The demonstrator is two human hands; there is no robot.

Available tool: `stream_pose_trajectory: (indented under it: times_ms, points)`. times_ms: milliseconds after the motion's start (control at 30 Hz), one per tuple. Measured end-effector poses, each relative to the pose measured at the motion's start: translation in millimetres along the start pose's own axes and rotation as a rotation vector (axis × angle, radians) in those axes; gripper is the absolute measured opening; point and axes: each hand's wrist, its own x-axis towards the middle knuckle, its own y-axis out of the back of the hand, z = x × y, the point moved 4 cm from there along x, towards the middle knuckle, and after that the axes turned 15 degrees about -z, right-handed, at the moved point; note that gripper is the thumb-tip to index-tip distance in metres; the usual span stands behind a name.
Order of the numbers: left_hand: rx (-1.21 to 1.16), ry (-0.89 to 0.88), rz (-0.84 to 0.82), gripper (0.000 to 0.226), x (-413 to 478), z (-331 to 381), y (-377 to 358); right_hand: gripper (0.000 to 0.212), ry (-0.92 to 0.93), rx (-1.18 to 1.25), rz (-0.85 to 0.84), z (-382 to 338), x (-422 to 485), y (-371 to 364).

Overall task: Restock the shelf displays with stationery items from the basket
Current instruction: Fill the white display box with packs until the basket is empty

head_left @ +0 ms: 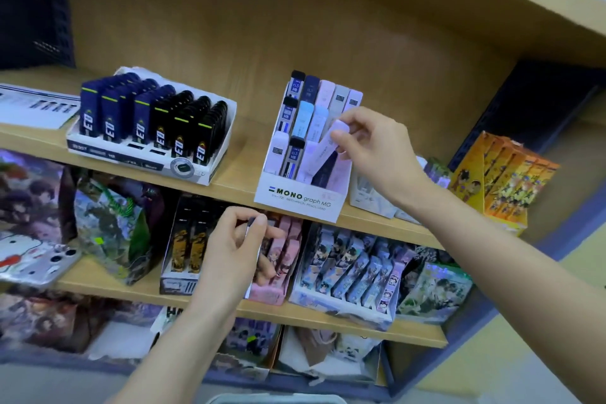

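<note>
Left hand point(234, 248), below the white display box point(296, 198), curls round a small dark-capped case point(251, 224). Right hand point(377, 144) pinches a lilac lead case point(323, 150), held tilted, its lower end among the box's front-right cases.

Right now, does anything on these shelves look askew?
Only the pale lilac lead case pinched by the right hand: it lies slanted across the white cardboard MONO display box, not seated in a slot.

Right hand point(370, 138) raised, pinching lilac case point(323, 149); left hand point(234, 241) lower, gripping small case point(250, 223).
</note>
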Motion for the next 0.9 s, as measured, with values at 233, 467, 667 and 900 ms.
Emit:
stream_pose_trajectory:
  times_ms: [233,467,667,900]
  points:
    - [-0.144,0.107,-0.049,0.035,0.5,2.2,0.4,0.010,-0.012,-0.110,-0.071,2.1,4.9,-20.0]
    - [-0.206,0.103,-0.058,0.018,0.4,3.4,1.8,0.015,0.012,-0.264,-0.109,-2.2,4.8,-21.4]
    - [-0.121,0.040,-0.080,0.016,-0.8,3.9,2.2,0.029,0.138,-0.556,-0.023,-0.7,-3.6,-32.1]
    - [-0.286,0.070,-0.134,0.025,14.6,-7.8,-2.0,0.035,0.104,-0.304,-0.139,-13.7,-36.6,-47.5]
